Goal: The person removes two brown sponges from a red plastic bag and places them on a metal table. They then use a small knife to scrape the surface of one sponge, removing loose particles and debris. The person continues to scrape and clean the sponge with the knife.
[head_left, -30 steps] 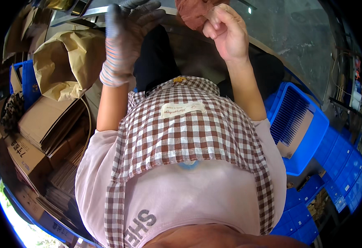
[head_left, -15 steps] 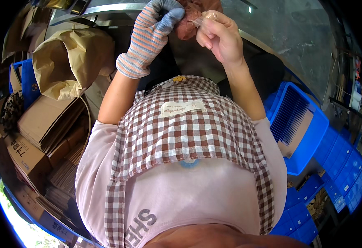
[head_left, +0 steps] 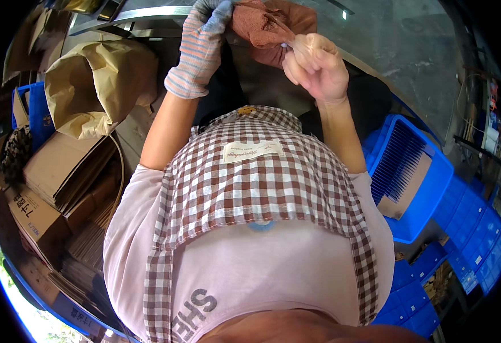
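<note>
At the top of the view I have a crumpled reddish-brown cloth [head_left: 262, 27] stretched between my two hands. My left hand [head_left: 200, 48], in a striped knit glove with blue fingertips, is closed at the cloth's left edge; part of its fingers runs out of the picture. My right hand [head_left: 320, 68] is bare, its fingers pinched together on the cloth's lower right end, where the fabric gathers to a point. Something thin and shiny shows around those fingers, too small to name.
A crumpled yellowish paper bag [head_left: 79, 86] stands open at the left above flattened cardboard boxes [head_left: 62, 166]. At the right are a blue bin [head_left: 416, 206] holding a dark comb-like ribbed piece [head_left: 399, 171], stacked blue crates [head_left: 479, 240] and a grey tabletop [head_left: 399, 51].
My right hand has moved right and slightly down, drawing the cloth out wider. My left hand has shifted a little up and left. More of the cloth shows between them.
</note>
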Available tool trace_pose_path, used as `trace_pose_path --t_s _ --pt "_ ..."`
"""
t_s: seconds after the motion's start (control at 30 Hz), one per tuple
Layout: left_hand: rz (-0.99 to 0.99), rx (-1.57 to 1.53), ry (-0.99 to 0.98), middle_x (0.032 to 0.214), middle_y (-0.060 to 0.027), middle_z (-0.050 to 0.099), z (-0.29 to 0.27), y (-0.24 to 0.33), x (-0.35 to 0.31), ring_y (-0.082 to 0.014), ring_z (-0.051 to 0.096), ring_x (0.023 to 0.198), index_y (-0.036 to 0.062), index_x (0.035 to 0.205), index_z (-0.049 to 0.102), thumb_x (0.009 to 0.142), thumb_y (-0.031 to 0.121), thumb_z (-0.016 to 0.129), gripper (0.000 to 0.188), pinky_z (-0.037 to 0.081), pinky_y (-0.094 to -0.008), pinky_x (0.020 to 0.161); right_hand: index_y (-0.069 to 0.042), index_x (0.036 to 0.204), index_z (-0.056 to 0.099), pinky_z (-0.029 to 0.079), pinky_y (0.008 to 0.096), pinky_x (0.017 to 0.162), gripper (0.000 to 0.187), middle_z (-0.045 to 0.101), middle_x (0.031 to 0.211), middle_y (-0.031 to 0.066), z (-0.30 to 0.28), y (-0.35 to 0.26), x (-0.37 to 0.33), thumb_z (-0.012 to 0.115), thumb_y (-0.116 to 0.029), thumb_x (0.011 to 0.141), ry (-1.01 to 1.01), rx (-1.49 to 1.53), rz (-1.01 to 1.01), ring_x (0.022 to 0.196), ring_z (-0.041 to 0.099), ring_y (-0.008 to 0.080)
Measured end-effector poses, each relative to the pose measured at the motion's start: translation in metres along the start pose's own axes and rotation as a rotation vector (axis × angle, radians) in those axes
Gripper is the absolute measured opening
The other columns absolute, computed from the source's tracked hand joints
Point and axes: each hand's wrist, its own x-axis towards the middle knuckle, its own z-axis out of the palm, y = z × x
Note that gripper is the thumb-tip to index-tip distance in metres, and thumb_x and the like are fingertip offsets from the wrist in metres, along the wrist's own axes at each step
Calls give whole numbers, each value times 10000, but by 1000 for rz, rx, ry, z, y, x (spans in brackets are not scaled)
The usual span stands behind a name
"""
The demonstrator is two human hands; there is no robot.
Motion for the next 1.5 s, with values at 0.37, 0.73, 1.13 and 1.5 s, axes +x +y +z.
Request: trace_pose_path --t_s 0.37,0.73,1.13,1.5 --pt "420 737 -722 955 -105 560 16 69 -17 -263 532 930 66 985 651 887 177 701 156 427 -366 827 -65 747 526 393 248 682 246 563 759 18 -9 -13 12 527 -154 976 -10 -579 -5 748 510 81" --pt "395 598 -682 988 -91 526 12 40 -29 -197 538 870 -14 1038 571 868 28 701 219 485 -306 755 -38 845 571 430 258 694 540 557 770 37 -10 -9 8 342 -488 1037 253 -647 273 713 512 115" --pt "982 1246 -640 965 -104 639 24 37 -34 -299 625 869 81 953 685 699 128 776 274 528 -384 729 -21 617 587 305 212 371 669 472 467 4 3 -14 12 487 -587 960 319 -1031 624 376 409 58" --pt "375 717 -614 973 -170 621 5 19 -32 -350 615 856 -25 1022 622 859 53 680 190 522 -361 750 -37 799 668 420 181 516 285 590 625 -14 -5 14 -6 607 -248 982 408 -547 182 535 517 38"
